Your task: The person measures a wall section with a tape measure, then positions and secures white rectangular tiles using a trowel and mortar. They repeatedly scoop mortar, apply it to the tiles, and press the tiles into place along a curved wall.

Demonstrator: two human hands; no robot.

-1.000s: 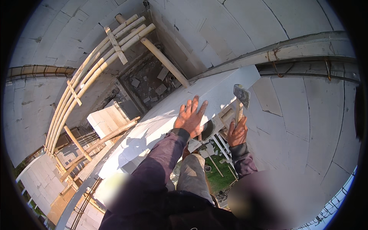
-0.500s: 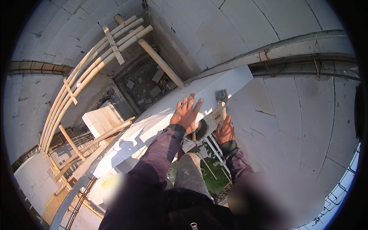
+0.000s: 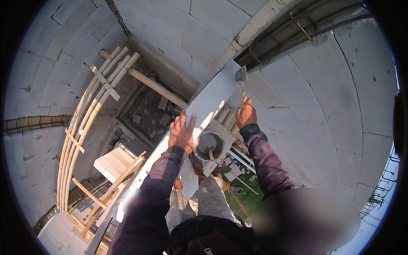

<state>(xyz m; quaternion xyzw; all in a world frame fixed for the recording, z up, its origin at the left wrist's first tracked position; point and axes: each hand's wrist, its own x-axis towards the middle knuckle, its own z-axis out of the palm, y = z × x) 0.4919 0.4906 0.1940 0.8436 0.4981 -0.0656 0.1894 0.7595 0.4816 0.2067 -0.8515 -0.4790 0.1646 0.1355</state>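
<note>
My left hand [image 3: 182, 134] lies on the long white block [image 3: 213, 91], its fingers spread over the top face. The block sits along the top of the wall, lit in patches by sun. My right hand [image 3: 246, 114] is closed round the wooden handle of a hammer [image 3: 241, 75] with a squarish, dusty grey head. That head is at the block's far right end; whether it touches cannot be made out. Between my arms stands a round bucket [image 3: 204, 156] with grey mortar in it, and a tool's reddish handle [image 3: 211, 156] shows at its near rim.
Tied bamboo poles [image 3: 91, 104] run up on the left, over a deep, rubble-strewn space [image 3: 144, 114]. Pale block walls [image 3: 314, 110] rise ahead and to the right. Bent rebar [image 3: 304, 29] projects from a gap at upper right. Grass [image 3: 250, 193] lies far below my feet.
My view has shifted and turned. The hammer has moved from the block's near side to its far right end. My left hand remains spread on the block, and the bucket is more visible.
</note>
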